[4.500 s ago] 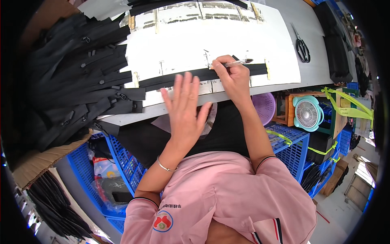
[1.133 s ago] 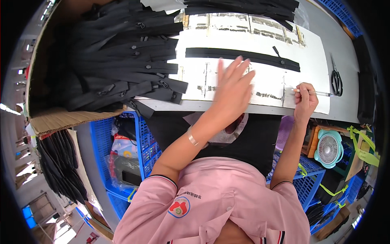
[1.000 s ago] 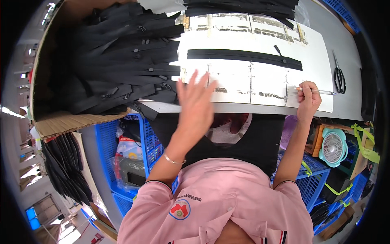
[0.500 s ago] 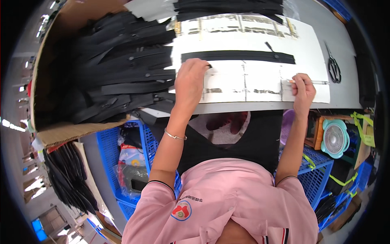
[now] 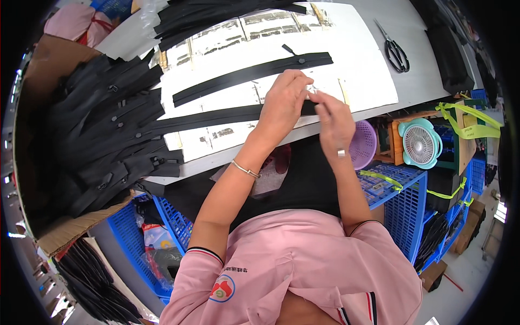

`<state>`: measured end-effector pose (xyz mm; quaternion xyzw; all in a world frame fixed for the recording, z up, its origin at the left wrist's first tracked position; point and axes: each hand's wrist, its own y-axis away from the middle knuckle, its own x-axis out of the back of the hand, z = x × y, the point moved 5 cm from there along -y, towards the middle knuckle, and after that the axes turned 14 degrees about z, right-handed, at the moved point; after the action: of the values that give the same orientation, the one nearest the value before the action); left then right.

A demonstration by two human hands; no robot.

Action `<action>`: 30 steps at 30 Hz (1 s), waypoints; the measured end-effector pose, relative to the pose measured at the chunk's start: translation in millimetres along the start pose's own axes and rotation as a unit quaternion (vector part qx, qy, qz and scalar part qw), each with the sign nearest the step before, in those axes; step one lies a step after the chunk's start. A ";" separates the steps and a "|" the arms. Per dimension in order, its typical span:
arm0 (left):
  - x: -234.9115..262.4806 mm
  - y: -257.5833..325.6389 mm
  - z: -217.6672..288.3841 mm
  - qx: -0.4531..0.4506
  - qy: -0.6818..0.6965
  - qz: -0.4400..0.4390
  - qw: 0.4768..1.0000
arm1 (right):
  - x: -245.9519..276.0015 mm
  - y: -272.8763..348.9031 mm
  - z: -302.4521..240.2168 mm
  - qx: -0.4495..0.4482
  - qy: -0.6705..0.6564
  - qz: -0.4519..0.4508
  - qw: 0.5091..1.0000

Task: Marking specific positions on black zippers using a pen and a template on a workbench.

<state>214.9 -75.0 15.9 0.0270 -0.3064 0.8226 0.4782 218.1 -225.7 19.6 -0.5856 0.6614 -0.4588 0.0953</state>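
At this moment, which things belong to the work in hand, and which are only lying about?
Seemingly in use:
black strip at left hand and right hand
white marked board
other black strip
pile of black strips

Seemingly lying about:
scissors
turquoise fan
purple basket

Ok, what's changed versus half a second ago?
Left hand moved right, right hand moved left to meet it. A second black zipper strip now runs from the pile across the white board to the hands; exact grip unclear. Pen no longer discernible. Unchanged: first strip and scissors lying in place.
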 end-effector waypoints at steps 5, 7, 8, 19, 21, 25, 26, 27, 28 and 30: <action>25.8 15.2 15.2 -0.077 -0.097 0.053 0.991 | 4.6 14.3 4.3 0.153 0.054 -0.064 0.985; 40.8 30.8 18.5 -0.064 -0.134 0.033 0.988 | 12.8 6.2 12.6 0.163 0.091 -0.103 0.977; 48.2 38.3 18.4 -0.054 -0.165 0.012 0.985 | 16.4 2.6 21.8 0.143 0.093 -0.114 0.979; 130.5 90.8 -0.3 0.045 -0.321 0.018 0.946 | 30.4 -8.6 58.7 0.104 0.126 -0.153 0.975; 137.6 97.7 2.0 0.054 -0.332 -0.016 0.942 | 29.9 -8.5 59.5 0.101 0.127 -0.156 0.974; 140.1 109.9 3.7 0.066 -0.328 -0.012 0.942 | 28.3 -12.2 51.9 0.093 0.135 -0.157 0.974; 141.5 111.3 2.7 0.068 -0.327 -0.011 0.943 | 28.6 -13.8 48.5 0.098 0.139 -0.151 0.974; 144.7 112.1 1.7 0.071 -0.332 0.006 0.940 | 28.8 -14.2 45.7 0.100 0.140 -0.153 0.973; 147.2 112.6 0.6 0.075 -0.337 0.024 0.938 | 28.9 -15.4 44.8 0.087 0.141 -0.157 0.974; 148.3 114.7 -3.6 0.081 -0.323 0.035 0.942 | 26.9 -18.5 40.1 0.076 0.144 -0.161 0.973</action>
<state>43.4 0.4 8.1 0.3185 -0.3777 0.8082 0.3206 249.5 -266.8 21.4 -0.6037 0.5279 -0.5965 -0.0317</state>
